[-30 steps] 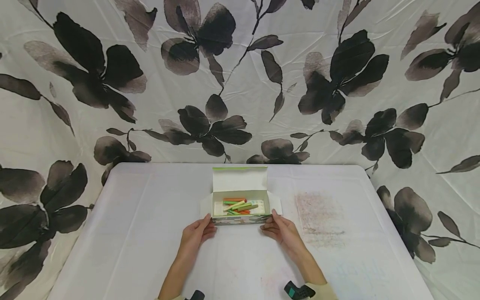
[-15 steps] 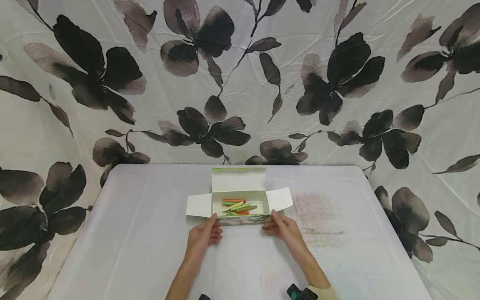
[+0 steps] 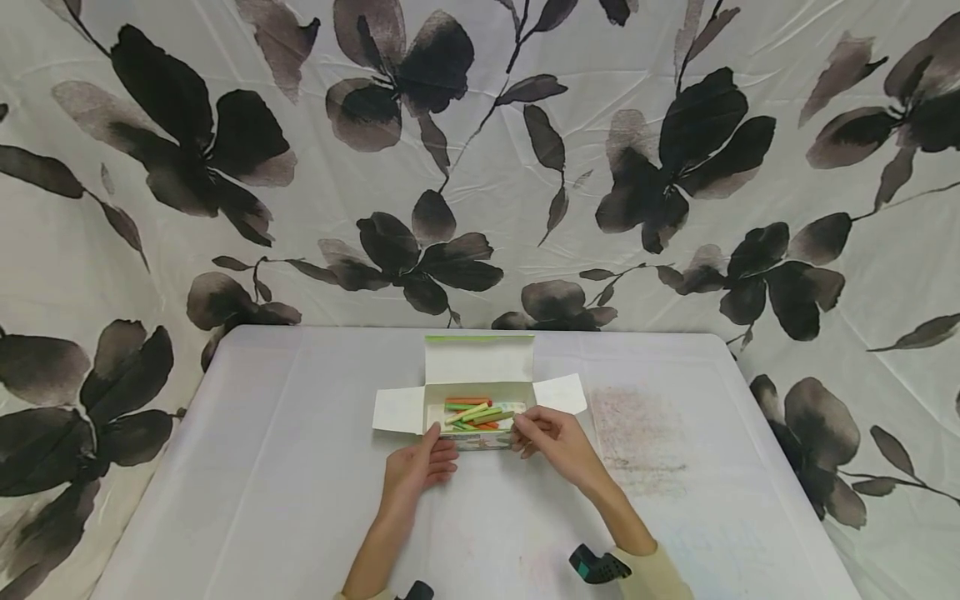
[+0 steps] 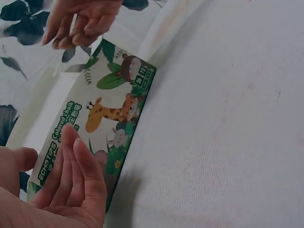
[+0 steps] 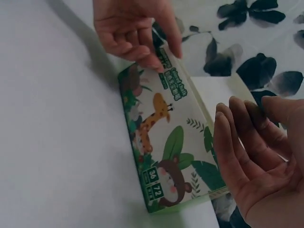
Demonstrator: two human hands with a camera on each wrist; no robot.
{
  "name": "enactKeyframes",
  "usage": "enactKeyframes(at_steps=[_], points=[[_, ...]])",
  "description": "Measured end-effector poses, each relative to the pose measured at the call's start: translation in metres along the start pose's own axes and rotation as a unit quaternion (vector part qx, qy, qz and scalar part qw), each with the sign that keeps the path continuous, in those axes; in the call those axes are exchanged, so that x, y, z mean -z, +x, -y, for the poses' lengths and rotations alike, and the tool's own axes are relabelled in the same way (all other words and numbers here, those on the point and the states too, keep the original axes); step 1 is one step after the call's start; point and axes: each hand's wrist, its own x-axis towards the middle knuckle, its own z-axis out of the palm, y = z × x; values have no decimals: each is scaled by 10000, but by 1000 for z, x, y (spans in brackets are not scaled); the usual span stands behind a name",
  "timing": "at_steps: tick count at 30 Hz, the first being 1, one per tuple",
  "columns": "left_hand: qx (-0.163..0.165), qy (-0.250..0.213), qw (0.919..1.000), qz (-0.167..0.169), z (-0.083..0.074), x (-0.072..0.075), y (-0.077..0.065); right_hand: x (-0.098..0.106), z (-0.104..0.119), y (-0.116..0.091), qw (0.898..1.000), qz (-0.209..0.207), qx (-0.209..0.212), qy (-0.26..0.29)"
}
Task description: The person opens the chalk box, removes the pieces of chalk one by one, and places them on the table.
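Observation:
In the head view, an open cardboard box of colored chalk (image 3: 487,443) stands near the middle of the table, its lid raised at the back and both side flaps spread outward. Several orange, green and yellow chalk sticks (image 3: 476,411) lie inside. My left hand (image 3: 411,471) holds the front wall near the left corner, thumb at the rim and fingers along the printed front. My right hand (image 3: 558,442) hovers over the front right rim, fingertips beside the chalk. Its fingers (image 5: 230,142) are loosely bent, with nothing visible between them and the thumb.
A white cloth covers the table (image 3: 262,467), with a reddish-brown smudge (image 3: 637,437) right of the box. Behind the table hangs a white curtain (image 3: 480,167) with dark flowers. A black wrist device (image 3: 600,565) sits at my right cuff.
The side flaps have swung outward and now lie spread. My left hand has slid right along the box front. My right hand has left the right front corner and moved up and inward over the rim.

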Motion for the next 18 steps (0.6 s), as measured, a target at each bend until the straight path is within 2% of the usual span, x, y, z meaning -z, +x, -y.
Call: enactKeyframes(at_steps=[10,18], points=[[228,-267,9991,258,-1,-2,2,-6,13,32,9966,64,392,-725],[272,-369,9983,373,-1,0,5,-14,9,57,9816,112,681,-1777]])
